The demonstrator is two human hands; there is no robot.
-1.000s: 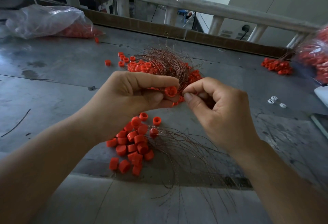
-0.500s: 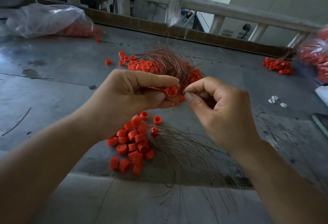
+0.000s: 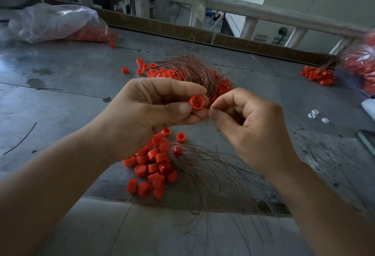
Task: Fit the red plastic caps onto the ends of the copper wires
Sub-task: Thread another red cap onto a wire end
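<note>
L hand (image 3: 154, 113) is held up over the counter (image 3: 60, 97), fingers curled, thumb + forefinger pinching one red cap (image 3: 196, 102), its open side w/ a cross-shaped inside facing the camera. R hand (image 3: 253, 127) is just beside it on the right, fingers curled in, thumb + forefinger tips pressed together right next to the cap. Anything btwn them is too thin to make out, so can't tell if it has a wire. On the near side, under the hands, a heap of loose caps (image 3: 154, 164) lies on the counter, w/ a fan of bare copper wires (image 3: 215, 176) spreading from it to the right and toward the near edge. On the far side, behind the hands, a tangled wire bundle (image 3: 190, 69) lies among a scatter of caps (image 3: 158, 73). Far right: small cap heap (image 3: 318, 75) w/ wires, near a clear bag of caps (image 3: 363, 67) at the frame edge. Far left: another plastic bag (image 3: 56, 22), red caps showing through at its right end. A few white pieces (image 3: 316, 114) lie right of the R hand, well apart from it. One dark stray wire (image 3: 20, 140) lies at the left. A pale railing (image 3: 223, 5) runs along the counter's far edge.
</note>
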